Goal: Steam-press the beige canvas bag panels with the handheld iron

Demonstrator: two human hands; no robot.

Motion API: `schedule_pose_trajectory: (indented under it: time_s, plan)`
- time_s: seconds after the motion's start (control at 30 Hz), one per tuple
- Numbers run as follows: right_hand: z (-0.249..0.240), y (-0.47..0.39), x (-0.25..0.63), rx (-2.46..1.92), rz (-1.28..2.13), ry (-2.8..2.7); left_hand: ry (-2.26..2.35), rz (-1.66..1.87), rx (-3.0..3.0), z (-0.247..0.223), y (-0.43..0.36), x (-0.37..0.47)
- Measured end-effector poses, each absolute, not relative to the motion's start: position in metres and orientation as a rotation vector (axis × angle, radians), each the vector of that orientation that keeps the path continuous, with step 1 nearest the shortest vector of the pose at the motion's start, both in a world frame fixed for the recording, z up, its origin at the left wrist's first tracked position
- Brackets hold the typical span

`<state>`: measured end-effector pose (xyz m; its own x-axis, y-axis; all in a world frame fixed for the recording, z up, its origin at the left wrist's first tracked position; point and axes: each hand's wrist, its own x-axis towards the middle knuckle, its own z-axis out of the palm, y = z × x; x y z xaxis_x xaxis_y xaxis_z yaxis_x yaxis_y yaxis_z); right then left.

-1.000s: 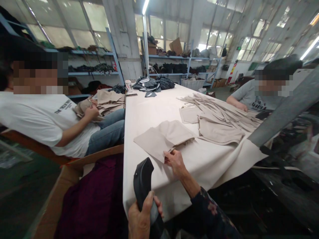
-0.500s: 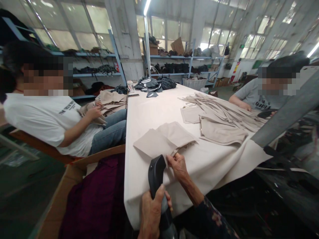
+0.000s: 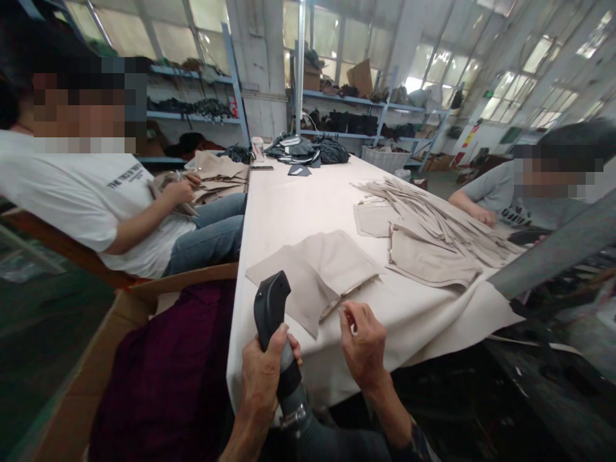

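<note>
My left hand (image 3: 260,372) is wrapped round a black hose nozzle (image 3: 269,308). The nozzle points up and away, and a clamp joins it to a dark ribbed hose (image 3: 332,439). Just past the nozzle, a beige fabric piece (image 3: 337,263) lies folded on the cloth-covered table (image 3: 308,199), its near corner hanging toward the edge. My right hand (image 3: 363,343) is held just in front of the fabric's near edge, apart from it, thumb and fingers pinched together. Whatever may be between those fingertips is too small to make out.
Beige strips (image 3: 423,218) and a sewn panel (image 3: 428,256) lie right of the fabric. Dark pieces (image 3: 308,151) are heaped at the far end. A carton (image 3: 96,366) with purple cloth stands left. Two co-workers sit at either side; a grey post (image 3: 553,253) slants at right.
My right hand has let go of the fabric's near edge and drawn back. The nozzle in my left hand has shifted left and up in view. The fabric's near corner is spread lower.
</note>
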<state>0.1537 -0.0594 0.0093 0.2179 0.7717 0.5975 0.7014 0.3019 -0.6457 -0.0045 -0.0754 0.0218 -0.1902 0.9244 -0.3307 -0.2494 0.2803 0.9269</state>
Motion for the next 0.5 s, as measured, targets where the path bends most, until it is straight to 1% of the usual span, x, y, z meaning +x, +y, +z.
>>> schedule_pose_trajectory:
  time_s: [0.07,0.2,0.33,0.5]
  plan:
    - [0.012,-0.063,0.142,-1.399,0.033,-1.778,1.302,1.211,0.675,0.018,-0.075,-0.005]
    - [0.002,-0.051,0.115,-1.625,0.039,-2.147,1.288,1.176,0.629,0.012,-0.078,-0.01]
    - [-0.006,-0.035,0.102,-1.767,-0.005,-2.186,1.339,1.169,0.587,0.007,-0.082,-0.017]
    - [0.004,-0.029,0.093,-1.888,-0.037,-2.265,1.327,1.14,0.565,0.005,-0.083,-0.021]
